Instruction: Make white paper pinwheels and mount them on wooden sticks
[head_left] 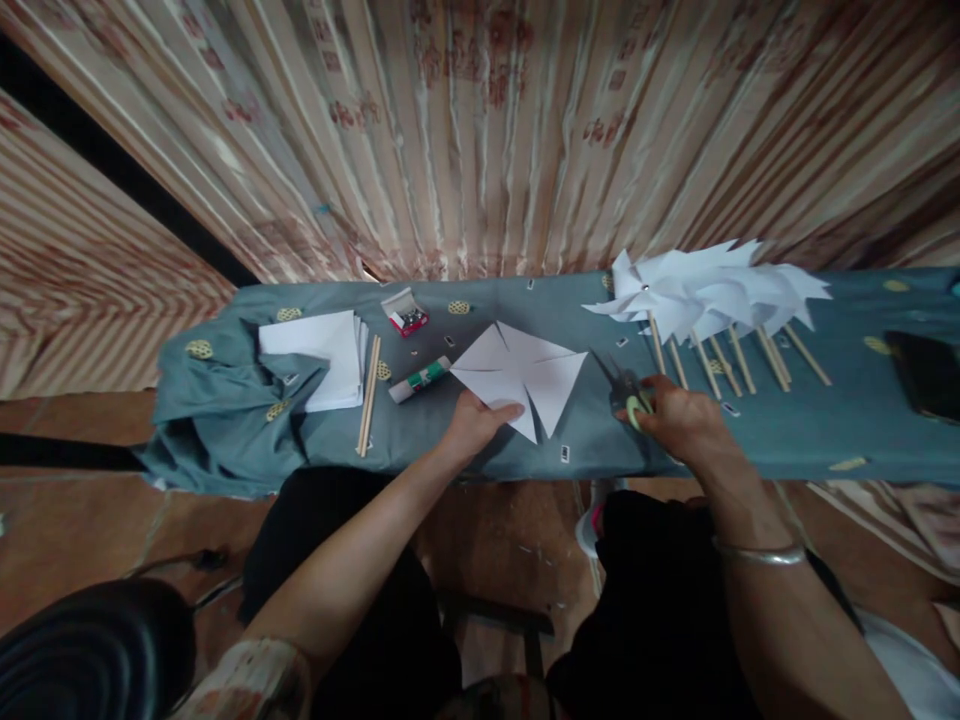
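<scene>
A white paper square with slits cut in from its corners lies at the middle of the table. My left hand grips its near left edge, thumb on top and fingers partly hidden beneath. To the right, my right hand is closed around the green handles of a pair of scissors, whose dark blades point away and to the left, apart from the paper. The scissors are a little blurred. A glue stick lies just left of the paper square.
White paper pinwheels on wooden sticks lie overlapping at the back right. At left are a stack of white paper, a few wooden sticks and an open red box of small metal pieces. A dark flat object lies far right.
</scene>
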